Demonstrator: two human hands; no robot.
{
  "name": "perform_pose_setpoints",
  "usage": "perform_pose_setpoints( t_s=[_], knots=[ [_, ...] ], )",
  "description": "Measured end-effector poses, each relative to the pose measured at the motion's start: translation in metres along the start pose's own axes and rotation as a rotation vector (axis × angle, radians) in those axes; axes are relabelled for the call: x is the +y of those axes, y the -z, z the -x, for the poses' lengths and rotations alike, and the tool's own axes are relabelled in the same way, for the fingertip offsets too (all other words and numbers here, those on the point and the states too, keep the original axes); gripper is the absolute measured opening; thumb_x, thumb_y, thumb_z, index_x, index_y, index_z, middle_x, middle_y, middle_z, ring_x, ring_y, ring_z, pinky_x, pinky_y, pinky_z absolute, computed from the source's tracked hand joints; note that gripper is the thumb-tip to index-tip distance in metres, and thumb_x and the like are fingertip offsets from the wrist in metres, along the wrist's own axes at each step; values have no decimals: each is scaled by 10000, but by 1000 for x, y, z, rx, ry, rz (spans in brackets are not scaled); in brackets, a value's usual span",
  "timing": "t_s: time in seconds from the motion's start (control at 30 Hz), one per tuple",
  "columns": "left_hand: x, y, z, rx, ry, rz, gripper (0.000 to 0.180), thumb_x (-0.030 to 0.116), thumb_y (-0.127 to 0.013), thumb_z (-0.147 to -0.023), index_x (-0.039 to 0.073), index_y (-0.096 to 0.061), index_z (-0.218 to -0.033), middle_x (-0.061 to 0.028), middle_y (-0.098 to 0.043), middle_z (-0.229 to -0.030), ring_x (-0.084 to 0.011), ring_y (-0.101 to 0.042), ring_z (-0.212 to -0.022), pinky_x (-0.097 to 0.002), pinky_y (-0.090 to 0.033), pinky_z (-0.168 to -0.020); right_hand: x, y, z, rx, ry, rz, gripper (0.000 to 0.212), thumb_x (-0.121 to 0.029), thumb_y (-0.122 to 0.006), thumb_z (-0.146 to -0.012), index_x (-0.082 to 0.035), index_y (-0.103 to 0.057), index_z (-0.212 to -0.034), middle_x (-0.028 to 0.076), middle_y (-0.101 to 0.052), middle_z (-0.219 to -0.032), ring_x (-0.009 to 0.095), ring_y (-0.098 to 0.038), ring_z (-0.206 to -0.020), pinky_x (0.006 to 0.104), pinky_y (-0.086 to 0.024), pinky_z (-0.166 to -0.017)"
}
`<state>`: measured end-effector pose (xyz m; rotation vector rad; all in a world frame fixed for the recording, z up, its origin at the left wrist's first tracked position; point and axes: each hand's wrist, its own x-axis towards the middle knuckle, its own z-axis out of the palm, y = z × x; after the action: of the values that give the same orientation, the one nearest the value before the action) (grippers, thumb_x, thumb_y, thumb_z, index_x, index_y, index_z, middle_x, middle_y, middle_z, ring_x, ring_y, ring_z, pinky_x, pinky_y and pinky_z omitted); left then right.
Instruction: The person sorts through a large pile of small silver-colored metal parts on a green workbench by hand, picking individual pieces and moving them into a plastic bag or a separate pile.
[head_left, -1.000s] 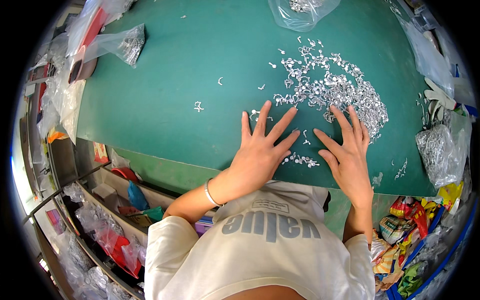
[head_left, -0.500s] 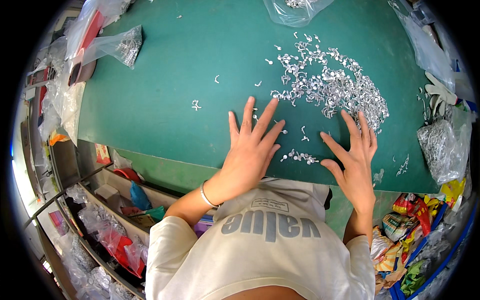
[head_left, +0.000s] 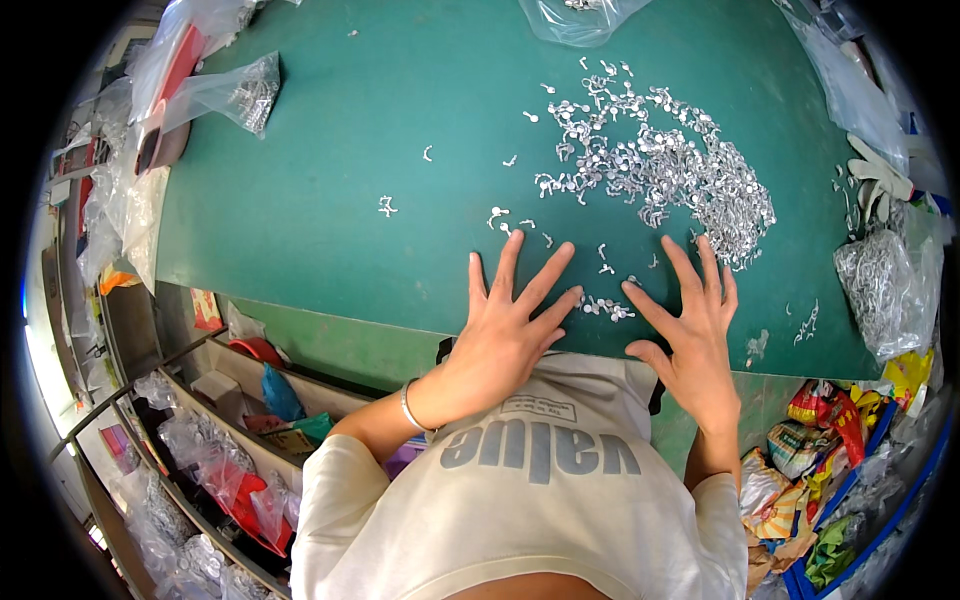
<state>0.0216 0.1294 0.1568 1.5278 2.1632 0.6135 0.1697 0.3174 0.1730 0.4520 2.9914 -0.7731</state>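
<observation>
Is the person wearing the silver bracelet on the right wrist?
No, the silver bracelet is around the wrist of the left hand, while the wrist of the right hand shows none.

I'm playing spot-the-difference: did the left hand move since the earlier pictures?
Yes, the left hand has moved back, closer to the near edge of the green table.

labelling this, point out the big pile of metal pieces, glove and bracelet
pile of metal pieces (head_left: 708, 181), head view: on its crowded middle
glove (head_left: 883, 180), head view: on its middle
bracelet (head_left: 404, 404), head view: on its band
</observation>
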Motion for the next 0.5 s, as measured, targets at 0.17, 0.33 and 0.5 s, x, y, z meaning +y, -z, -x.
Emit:
perform_pose_setpoints(
  t_s=[0.17, 0.33, 0.5],
  knots=[
    [0, 3, 2, 48, 29, 54, 467, 22, -639, -828, 58, -576, -1289, -196, -223, -1559, -523, -138, -1416, -737, -147, -1053, 7, 2, 1, 125, -15, -6, 582, -280, -807, -641, -206, -676, -1203, 135, -334, -1520, 428, -216, -1421, 632, -159, -1089],
    [-5, 4, 5, 103, 75, 58, 460, 14, -624, -832, 32, -568, -1288, -212, -214, -1561, -524, -123, -1425, -711, -135, -1076, 1, -6, 6, 27, 5, 24, 596, -288, -815, -634, -195, -670, -1205, 139, -329, -1523, 432, -214, -1421, 623, -167, -1094],
    [-5, -1, 17, 250, 31, 184, 332, 24, -655, -840, -5, -626, -1169, -206, -379, -1439, -467, -354, -1300, -575, -360, -1011, 1, -8, 11, 46, 1, -20, 634, -290, -821, -628, -182, -653, -1230, 142, -326, -1526, 430, -210, -1426, 639, -156, -1092]
  ],
)
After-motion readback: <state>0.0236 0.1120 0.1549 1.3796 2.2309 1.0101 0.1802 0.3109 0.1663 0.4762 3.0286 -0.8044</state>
